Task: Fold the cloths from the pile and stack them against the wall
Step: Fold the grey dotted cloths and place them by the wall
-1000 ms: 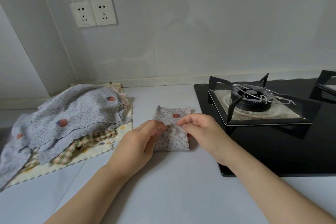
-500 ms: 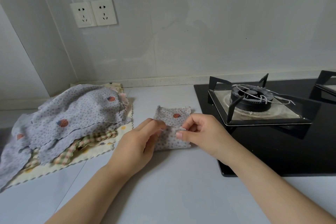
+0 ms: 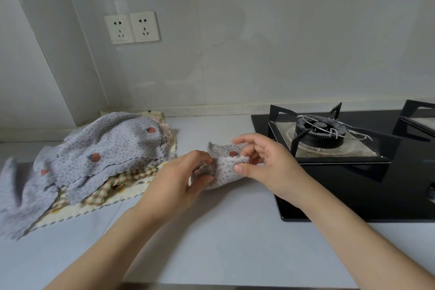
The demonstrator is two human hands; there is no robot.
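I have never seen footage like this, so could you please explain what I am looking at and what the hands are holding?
No machine here: a person wears a camera on the head, looking forward and down at their own two hands. The left hand and right hand both pinch a small dotted cloth, partly folded, over a pale counter. To the left lies a pile of unfolded cloths. To the right is a black stove. Two sockets sit on the wall behind.
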